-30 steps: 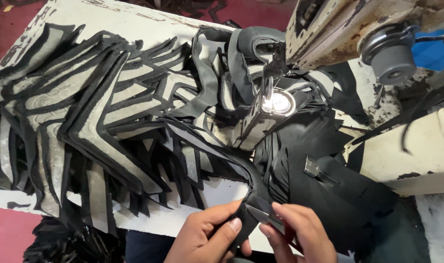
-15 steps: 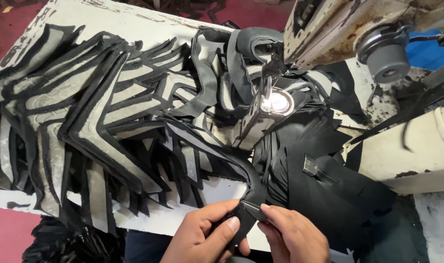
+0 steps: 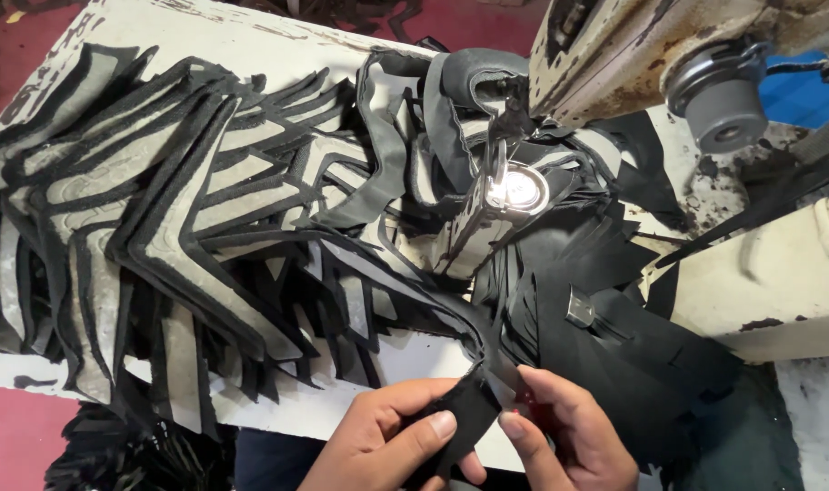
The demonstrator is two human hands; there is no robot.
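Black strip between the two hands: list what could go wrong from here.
1. The black strip is pinched by the left hand and right hand while it runs up into the heap of cut pieces; a tug might drag that pile out of order.
2. More loose pieces crowd the lit needle area of the sewing machine, so one could snag there.

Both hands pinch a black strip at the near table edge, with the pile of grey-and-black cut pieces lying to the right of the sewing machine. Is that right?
Not quite. In the head view the left hand and right hand do pinch the black strip at the near edge, but the pile of grey-and-black cut pieces lies to the left of the sewing machine, not the right.
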